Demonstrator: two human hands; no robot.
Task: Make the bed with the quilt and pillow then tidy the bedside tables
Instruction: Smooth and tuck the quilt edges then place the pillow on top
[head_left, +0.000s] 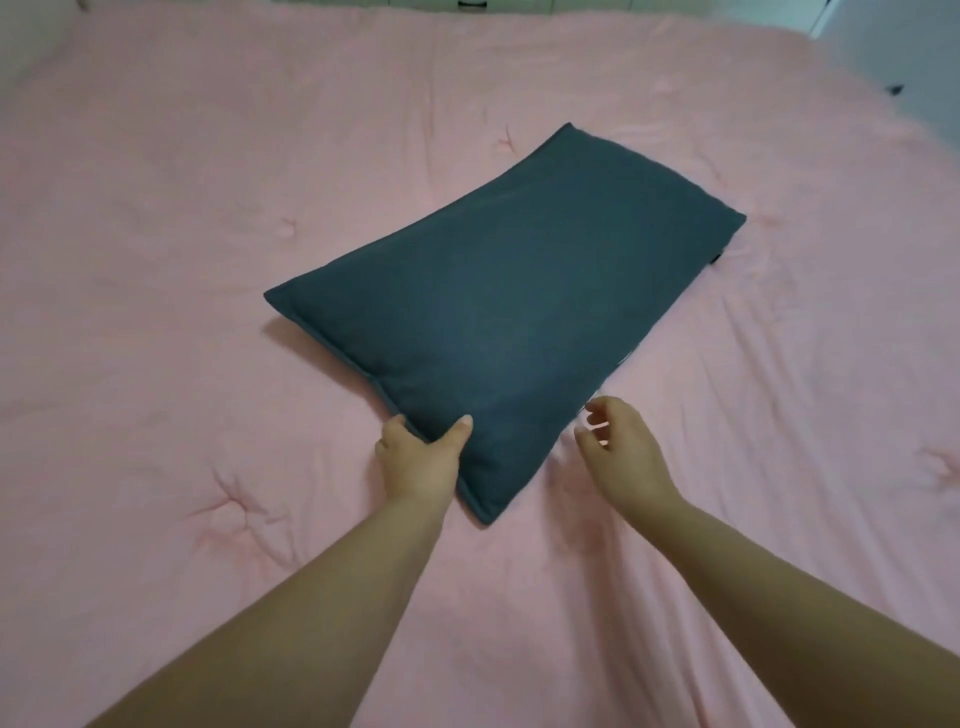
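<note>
Pink quilt (218, 218) covered the whole bed, spread fairly flat with shallow creases, and pale furniture edged the far side. On it the dark pillow (498, 301) lay askew, mid-bed. The left hand (421, 462) pinched the near edge, thumb on top, probably to drag or square it. The right hand (618, 452) hovered just beside the pillow, fingers loosely curled, holding nothing.

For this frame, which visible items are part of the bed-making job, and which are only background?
Part of the job:
- dark pillow, lying askew on the quilt
- pink quilt, spread over the bed
- left hand, its grip closed on the pillow's near edge
- right hand, open beside the pillow, not touching it

Background only:
- white furniture past the bed's far right corner
</note>
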